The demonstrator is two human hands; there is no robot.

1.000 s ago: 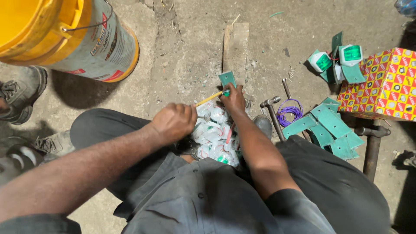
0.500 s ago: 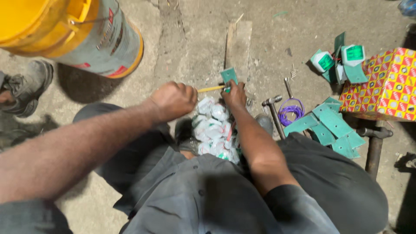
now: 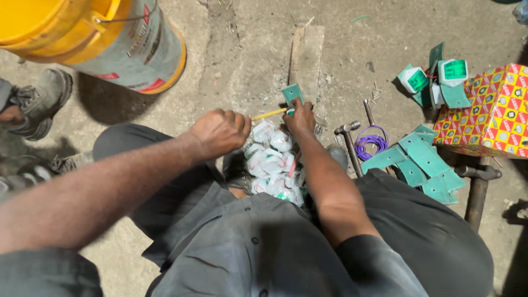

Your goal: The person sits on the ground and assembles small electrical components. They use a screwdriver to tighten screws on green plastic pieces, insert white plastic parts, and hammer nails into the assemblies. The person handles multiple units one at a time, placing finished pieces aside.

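While the person sits low over the concrete floor (image 3: pixel 247 60), both arms reach out over the lap. The left hand (image 3: pixel 221 132) is curled into a closed fist around the near end of a thin yellow tool (image 3: pixel 269 114), which runs rightward and slightly away toward the other hand. The right hand (image 3: pixel 300 116) has its fingers pinched on a small green flat piece (image 3: pixel 292 93), holding it on edge just beyond the knuckles, and the tool's tip meets that piece right at the fingers. Directly below both hands, between the knees, lies a heap of small white-and-green wrapped parts (image 3: pixel 272 162). Just beyond the green piece a short wooden block (image 3: pixel 306 52) lies on the floor. To the right, a hammer (image 3: pixel 350 146) rests with its head near the right wrist, and beside it a coil of purple wire (image 3: pixel 372 142). Further right, a stack of green flat plates (image 3: pixel 423 162) lies fanned out, touching a red-and-yellow patterned box (image 3: pixel 489 113), with two green-and-white units (image 3: pixel 434 77) at the box's far left corner. A second hammer (image 3: pixel 477 190) lies at the right edge. Far left stands a big yellow bucket (image 3: pixel 99 38), and another person's shoe (image 3: pixel 41 102) shows at the left edge.
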